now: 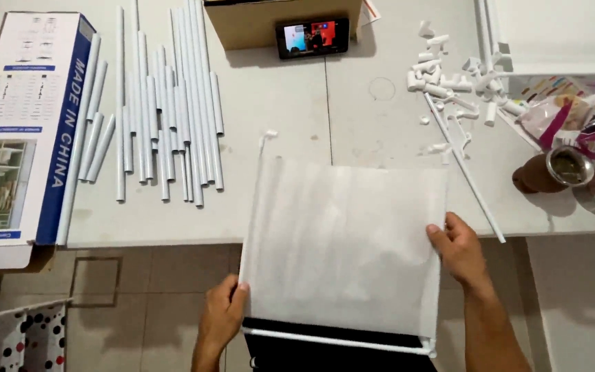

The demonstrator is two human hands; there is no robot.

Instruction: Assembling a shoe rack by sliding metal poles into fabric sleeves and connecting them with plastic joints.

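Observation:
A white fabric panel (342,241) stretched on thin white tubes lies half on the table's front edge and half over the floor. My left hand (222,317) grips its lower left edge, next to the front tube (332,339). On the panel's right edge, my right hand (457,249) holds on with the fingers on top of the fabric. A small white plastic connector (268,135) sits at the panel's far left corner.
Several white tubes (163,110) lie in a row on the white table (352,103). A printed carton (22,131) lies at left. A phone (312,37) leans on a cardboard box. White connectors (449,76), a loose rod (466,172), snack bags and a metal cup (559,169) are at right.

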